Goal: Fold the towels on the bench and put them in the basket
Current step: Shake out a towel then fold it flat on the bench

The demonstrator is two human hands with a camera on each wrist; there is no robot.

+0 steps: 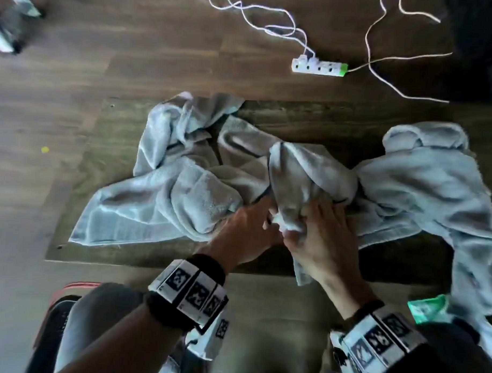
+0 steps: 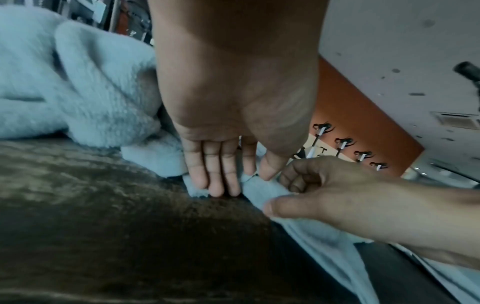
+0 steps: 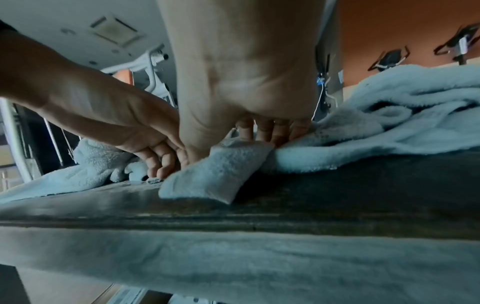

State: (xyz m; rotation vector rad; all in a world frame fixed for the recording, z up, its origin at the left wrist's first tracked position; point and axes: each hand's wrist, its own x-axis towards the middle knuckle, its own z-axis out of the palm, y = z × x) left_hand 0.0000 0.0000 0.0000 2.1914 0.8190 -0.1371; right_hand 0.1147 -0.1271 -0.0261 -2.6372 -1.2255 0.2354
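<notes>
Several crumpled grey towels lie on the dark wooden bench (image 1: pixel 311 119): one spread at the left (image 1: pixel 161 189), one at the right (image 1: pixel 423 187) hanging over the front edge, and a bunched middle part (image 1: pixel 304 174). Both hands meet at that bunch near the front edge. My right hand (image 1: pixel 321 239) pinches a towel fold (image 3: pixel 215 170) between thumb and curled fingers (image 2: pixel 298 185). My left hand (image 1: pixel 246 233) sits just beside it, its fingers (image 2: pixel 215 181) straight, with the tips pressing on a towel edge (image 2: pixel 197 192) on the bench. No basket can be made out.
Beyond the bench a white power strip (image 1: pixel 318 66) and loose white cables (image 1: pixel 272 25) lie on the wooden floor. A green and white object (image 1: pixel 427 310) shows under the hanging towel at the lower right. A shoe (image 1: pixel 59 313) is at the lower left.
</notes>
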